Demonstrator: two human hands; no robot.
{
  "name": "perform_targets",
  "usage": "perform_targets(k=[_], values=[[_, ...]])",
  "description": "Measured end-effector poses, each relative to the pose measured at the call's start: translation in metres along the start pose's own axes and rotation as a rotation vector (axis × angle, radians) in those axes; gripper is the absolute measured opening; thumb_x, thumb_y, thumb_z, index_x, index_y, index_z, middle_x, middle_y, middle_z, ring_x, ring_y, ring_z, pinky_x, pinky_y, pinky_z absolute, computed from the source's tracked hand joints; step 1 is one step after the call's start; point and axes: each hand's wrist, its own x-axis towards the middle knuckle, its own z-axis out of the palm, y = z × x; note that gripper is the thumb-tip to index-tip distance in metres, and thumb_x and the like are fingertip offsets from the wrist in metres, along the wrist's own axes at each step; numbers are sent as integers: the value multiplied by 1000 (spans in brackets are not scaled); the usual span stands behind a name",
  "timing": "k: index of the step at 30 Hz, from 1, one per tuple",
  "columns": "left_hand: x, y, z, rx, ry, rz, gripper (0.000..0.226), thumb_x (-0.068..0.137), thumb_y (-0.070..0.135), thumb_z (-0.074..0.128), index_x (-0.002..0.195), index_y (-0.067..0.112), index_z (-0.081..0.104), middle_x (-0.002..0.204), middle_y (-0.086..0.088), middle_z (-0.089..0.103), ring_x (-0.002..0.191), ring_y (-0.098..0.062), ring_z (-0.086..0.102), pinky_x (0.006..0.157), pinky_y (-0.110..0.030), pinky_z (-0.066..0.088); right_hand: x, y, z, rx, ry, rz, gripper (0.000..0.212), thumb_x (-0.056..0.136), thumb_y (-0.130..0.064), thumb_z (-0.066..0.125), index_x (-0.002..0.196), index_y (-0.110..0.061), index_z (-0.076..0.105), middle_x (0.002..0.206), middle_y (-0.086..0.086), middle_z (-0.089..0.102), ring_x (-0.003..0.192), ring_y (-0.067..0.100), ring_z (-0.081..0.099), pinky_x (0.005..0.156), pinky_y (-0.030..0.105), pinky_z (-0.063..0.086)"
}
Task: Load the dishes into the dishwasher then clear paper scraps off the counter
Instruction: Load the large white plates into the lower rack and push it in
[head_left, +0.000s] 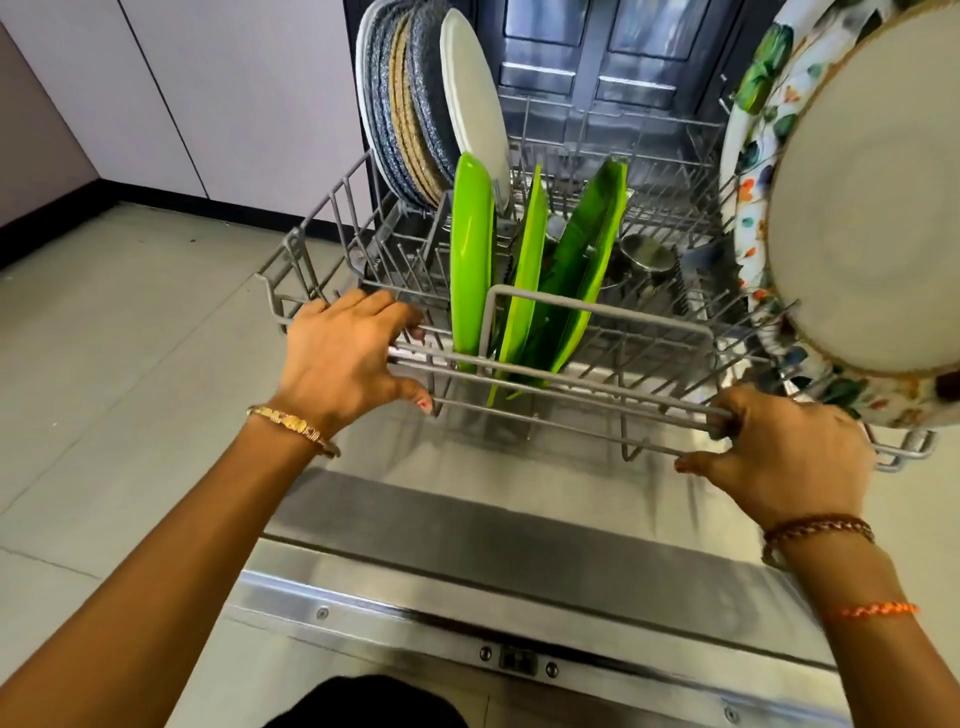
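Currently I clamp my left hand (343, 353) and right hand (779, 452) on the lower rack (597, 395) front rail, probably to slide its upright plates (470, 260) inward.

No text, label, brand or number can be read on any thing in this view.

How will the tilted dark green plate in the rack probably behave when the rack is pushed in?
The dark green plate leans across the tines rather than standing upright, so it may slide or tip further. It looks thin, probably light plastic, so it would rattle rather than break. Both hands, left hand and right hand, grip the rack front, which helps a smooth push.
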Motion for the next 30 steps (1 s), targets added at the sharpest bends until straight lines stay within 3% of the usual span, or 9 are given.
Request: perform_targets(k=[2, 7, 10, 12, 16, 19, 22, 26, 30], values=[[-15, 0, -2, -15, 37, 34, 75, 48, 55, 76, 108, 12, 65, 100, -8, 65, 94, -28, 57, 71, -34, 35, -16, -1, 1, 4, 69, -17, 43, 35, -22, 95, 54, -10, 58, 42, 8, 53, 42, 28, 54, 56, 42, 47], [-24, 2, -1, -1, 31, 75, 73, 48, 59, 77, 103, 12, 66, 91, -8, 66, 84, -29, 60, 65, -29, 28, -24, 6, 2, 15, 101, -8, 44, 32, -21, 95, 55, -10, 60, 44, 10, 55, 43, 29, 56, 58, 42, 47], [-28, 0, 2, 69, 75, 116, 74, 54, 72, 60, 98, 13, 64, 84, -7, 65, 75, -26, 59, 66, -33, 35, -24, 3, 4, 37, 120, -11, 44, 32, -20, 95, 57, -9, 61, 45, 9, 56, 45, 29, 57, 59, 44, 47], [-31, -3, 8, 75, 141, 142, 74, 61, 76, 44, 102, 16, 56, 86, -5, 64, 79, -24, 53, 71, -35, 30, -24, 4, 6, 42, 152, -16, 44, 33, -18, 95, 57, -9, 60, 48, 9, 57, 48, 29, 58, 61, 44, 47], [-25, -8, 19, 59, 222, 177, 72, 66, 74, 40, 106, 15, 51, 89, -6, 65, 86, -21, 47, 79, -38, 28, -19, 5, 10, 49, 195, -33, 42, 35, -14, 94, 57, -7, 58, 50, 8, 57, 53, 30, 57, 63, 45, 44], [-11, -5, 24, 24, 228, 162, 71, 64, 68, 56, 103, 9, 59, 87, -10, 63, 83, -25, 51, 76, -35, 28, -2, 10, 15, 50, 198, -41, 43, 35, -13, 94, 57, -7, 57, 51, 8, 56, 54, 30, 57, 61, 45, 43], [12, -1, 28, 17, 176, 101, 74, 44, 53, 84, 98, 6, 65, 86, -11, 64, 75, -29, 61, 70, -33, 25, 23, 14, 22, 54, 166, -33, 44, 35, -15, 94, 59, -7, 58, 53, 11, 59, 58, 33, 59, 63, 45, 43], [47, -1, 32, 9, 165, 58, 74, 39, 49, 89, 95, 6, 66, 82, -11, 64, 73, -29, 61, 66, -32, 20, 58, 17, 32, 72, 126, 2, 45, 37, -17, 93, 60, -13, 55, 58, 15, 62, 66, 35, 61, 69, 42, 37], [77, -2, 39, -19, 162, 15, 68, 59, 44, 82, 115, 11, 59, 107, -9, 60, 99, -29, 53, 78, -31, 20, 87, 24, 42, 63, 136, -32, 56, 39, -14, 93, 60, -21, 41, 55, 13, 57, 65, 35, 59, 67, 36, 26]])
